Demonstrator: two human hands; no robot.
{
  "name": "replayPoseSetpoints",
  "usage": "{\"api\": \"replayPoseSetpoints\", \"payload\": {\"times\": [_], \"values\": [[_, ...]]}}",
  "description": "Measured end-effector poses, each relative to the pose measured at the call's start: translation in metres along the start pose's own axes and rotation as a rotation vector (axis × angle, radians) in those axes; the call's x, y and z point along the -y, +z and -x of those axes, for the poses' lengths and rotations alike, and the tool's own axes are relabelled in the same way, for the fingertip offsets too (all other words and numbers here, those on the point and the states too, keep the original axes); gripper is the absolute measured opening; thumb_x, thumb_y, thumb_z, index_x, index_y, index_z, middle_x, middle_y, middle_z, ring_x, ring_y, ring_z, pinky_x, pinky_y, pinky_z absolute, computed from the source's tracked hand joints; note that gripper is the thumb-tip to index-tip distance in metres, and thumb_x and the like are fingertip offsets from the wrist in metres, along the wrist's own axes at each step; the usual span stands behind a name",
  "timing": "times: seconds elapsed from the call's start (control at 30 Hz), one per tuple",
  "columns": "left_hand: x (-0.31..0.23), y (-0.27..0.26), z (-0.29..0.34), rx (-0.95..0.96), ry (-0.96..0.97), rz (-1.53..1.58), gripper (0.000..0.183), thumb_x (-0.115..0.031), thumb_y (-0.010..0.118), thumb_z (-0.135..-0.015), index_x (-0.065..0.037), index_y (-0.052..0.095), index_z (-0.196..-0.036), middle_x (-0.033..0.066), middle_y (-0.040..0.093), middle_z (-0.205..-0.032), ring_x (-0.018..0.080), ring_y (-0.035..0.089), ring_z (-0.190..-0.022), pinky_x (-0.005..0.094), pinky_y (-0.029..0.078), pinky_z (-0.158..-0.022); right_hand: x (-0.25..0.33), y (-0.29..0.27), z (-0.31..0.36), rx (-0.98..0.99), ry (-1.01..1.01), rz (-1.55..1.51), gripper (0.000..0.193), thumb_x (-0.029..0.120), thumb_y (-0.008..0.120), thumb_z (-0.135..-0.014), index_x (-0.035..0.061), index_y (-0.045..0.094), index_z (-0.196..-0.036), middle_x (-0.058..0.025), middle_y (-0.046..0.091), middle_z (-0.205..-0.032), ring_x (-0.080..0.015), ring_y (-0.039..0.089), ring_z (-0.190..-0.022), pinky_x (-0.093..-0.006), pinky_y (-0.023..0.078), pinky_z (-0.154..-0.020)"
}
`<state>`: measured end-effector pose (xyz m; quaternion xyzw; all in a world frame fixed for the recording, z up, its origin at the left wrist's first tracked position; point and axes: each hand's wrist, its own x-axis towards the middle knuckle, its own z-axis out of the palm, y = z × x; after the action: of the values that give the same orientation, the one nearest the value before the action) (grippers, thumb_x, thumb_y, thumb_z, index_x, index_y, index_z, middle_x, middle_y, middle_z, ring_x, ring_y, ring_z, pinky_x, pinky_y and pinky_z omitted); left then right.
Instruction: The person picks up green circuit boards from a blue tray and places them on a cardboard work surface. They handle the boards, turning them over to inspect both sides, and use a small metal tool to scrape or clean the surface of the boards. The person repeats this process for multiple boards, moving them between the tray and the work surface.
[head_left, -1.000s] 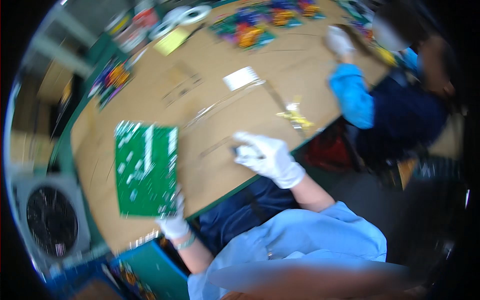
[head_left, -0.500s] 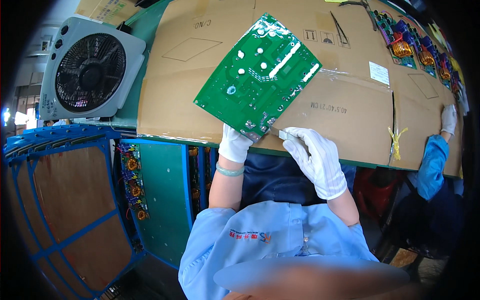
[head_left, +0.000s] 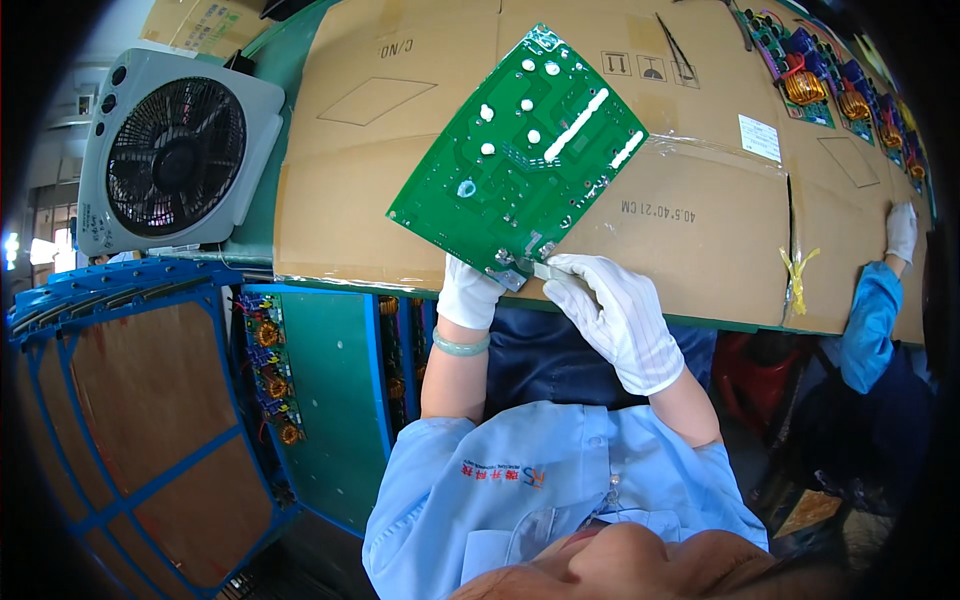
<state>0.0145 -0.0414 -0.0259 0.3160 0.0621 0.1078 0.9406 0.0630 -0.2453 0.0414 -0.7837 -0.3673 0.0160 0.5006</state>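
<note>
A green printed circuit board (head_left: 510, 165) is held up at a tilt over the cardboard-covered bench, its solder side facing me, with white blobs and strips on it. My left hand (head_left: 469, 292), white-gloved, grips its lower corner; the fingers are hidden behind the board. In my gloved right hand (head_left: 620, 315) is a small pale tool (head_left: 543, 270), pinched between thumb and fingers. Its tip is at the board's lower edge, beside solder joints and a small grey metal piece (head_left: 513, 280). Whether the tip touches the joints I cannot tell.
Flattened cardboard (head_left: 400, 190) covers the bench. Black tweezers (head_left: 677, 50) lie at the far side. Several populated boards (head_left: 800, 80) line the back right, near a co-worker's gloved hand (head_left: 901, 235). A box fan (head_left: 175, 150) stands left; a blue-framed rack (head_left: 160, 400) is below it.
My right hand has moved left with the tool, closer in to the board's lower corner. The board has shifted and turned slightly in my left hand.
</note>
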Motion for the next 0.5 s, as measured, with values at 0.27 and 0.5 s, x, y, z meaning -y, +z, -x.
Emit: {"api": "replayPoseSetpoints", "payload": {"times": [0.27, 0.5], "values": [[0.002, 0.004, 0.003, -0.012, 0.019, 0.004, 0.051, -0.036, 0.052, -0.106, -0.005, 0.045, -0.147, 0.0152, 0.054, -0.145, 0.0292, 0.059, -0.126, 0.0501, 0.055, -0.101, -0.003, 0.008, 0.003, 0.022, 0.081, -0.083, 0.024, 0.025, 0.076, -0.092, 0.0058, 0.067, -0.104, -0.0126, 0.073, -0.093, -0.0333, 0.070, -0.079, -0.0401, 0.057, -0.066], [0.003, 0.004, 0.003, -0.021, 0.013, 0.038, 0.050, -0.034, 0.052, -0.106, -0.005, 0.046, -0.146, 0.0154, 0.056, -0.143, 0.0293, 0.061, -0.122, 0.0485, 0.057, -0.098, 0.001, 0.008, 0.003, 0.027, 0.152, -0.128, 0.023, 0.024, 0.075, -0.093, 0.0049, 0.068, -0.103, -0.0146, 0.072, -0.090, -0.0347, 0.070, -0.078, -0.0400, 0.056, -0.065]]}}
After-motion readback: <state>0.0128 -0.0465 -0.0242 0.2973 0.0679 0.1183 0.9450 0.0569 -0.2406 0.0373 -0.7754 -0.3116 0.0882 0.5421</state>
